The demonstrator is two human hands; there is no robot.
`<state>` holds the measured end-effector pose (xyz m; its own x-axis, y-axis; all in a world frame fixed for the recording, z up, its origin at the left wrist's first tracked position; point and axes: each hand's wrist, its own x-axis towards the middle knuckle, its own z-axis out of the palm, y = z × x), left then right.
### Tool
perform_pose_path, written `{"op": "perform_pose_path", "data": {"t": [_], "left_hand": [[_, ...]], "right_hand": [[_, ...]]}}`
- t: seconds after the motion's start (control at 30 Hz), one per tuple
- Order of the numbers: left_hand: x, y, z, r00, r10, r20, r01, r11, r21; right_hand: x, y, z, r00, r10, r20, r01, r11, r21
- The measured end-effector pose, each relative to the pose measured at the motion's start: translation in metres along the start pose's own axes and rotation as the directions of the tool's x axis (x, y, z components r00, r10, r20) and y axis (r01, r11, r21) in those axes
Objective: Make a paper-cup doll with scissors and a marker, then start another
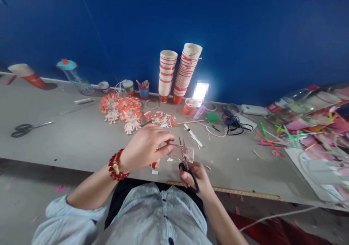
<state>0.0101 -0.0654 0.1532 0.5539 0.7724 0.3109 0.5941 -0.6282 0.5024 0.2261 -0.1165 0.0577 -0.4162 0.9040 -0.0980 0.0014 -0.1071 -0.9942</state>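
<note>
My right hand point(200, 177) is closed round the black handles of a pair of scissors point(194, 182), with the blades parted and pointing away from me. Between finger and thumb, my left hand point(147, 143) pinches the edge of a printed piece of paper cup point(174, 151), just left of the blades. Part of a white and red printed piece point(190, 155) shows behind the blades; I cannot tell whether the two pieces are joined. Small red and white scraps point(155, 165) lie below my left hand.
Two tall stacks of paper cups point(168, 74) stand by the blue wall. Nearby are paper figures with orange frills point(130, 115), cut scraps point(160, 118) and a lit screen point(201, 92). Another pair of scissors point(23, 129) lies left. Coloured straws and papers point(302, 139) crowd the right.
</note>
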Motion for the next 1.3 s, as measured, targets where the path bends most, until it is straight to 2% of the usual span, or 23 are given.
{"op": "perform_pose_path", "data": {"t": [0.07,0.3,0.6,0.8,0.97,1.17,1.3], "left_hand": [[0.006,0.003,0.006,0.999,0.013,0.041,-0.012,1.000,-0.003],[0.005,0.002,0.013,0.998,-0.056,0.024,0.060,0.982,-0.179],[0.004,0.002,0.016,0.996,-0.088,0.030,0.092,0.980,-0.176],[0.002,0.004,0.020,0.989,-0.148,0.025,0.149,0.957,-0.247],[-0.001,0.009,0.026,0.972,-0.235,0.000,0.215,0.889,-0.404],[-0.007,0.015,0.036,0.945,-0.327,-0.014,0.255,0.761,-0.597],[-0.010,0.017,0.041,0.936,-0.349,-0.045,0.253,0.756,-0.604]], "right_hand": [[0.000,0.000,0.000,1.000,0.003,0.000,-0.003,1.000,-0.002],[0.000,0.000,-0.002,1.000,0.003,0.024,-0.003,1.000,0.001],[0.000,0.003,-0.003,0.999,-0.035,-0.010,0.034,0.999,-0.022],[0.000,0.003,-0.002,0.998,-0.044,-0.045,0.043,0.999,-0.025],[0.001,0.004,0.000,0.997,-0.027,-0.067,0.028,1.000,0.013],[0.001,0.006,0.001,0.999,-0.039,-0.018,0.040,0.997,0.060],[0.000,0.011,0.001,0.998,-0.058,-0.011,0.059,0.994,0.097]]}}
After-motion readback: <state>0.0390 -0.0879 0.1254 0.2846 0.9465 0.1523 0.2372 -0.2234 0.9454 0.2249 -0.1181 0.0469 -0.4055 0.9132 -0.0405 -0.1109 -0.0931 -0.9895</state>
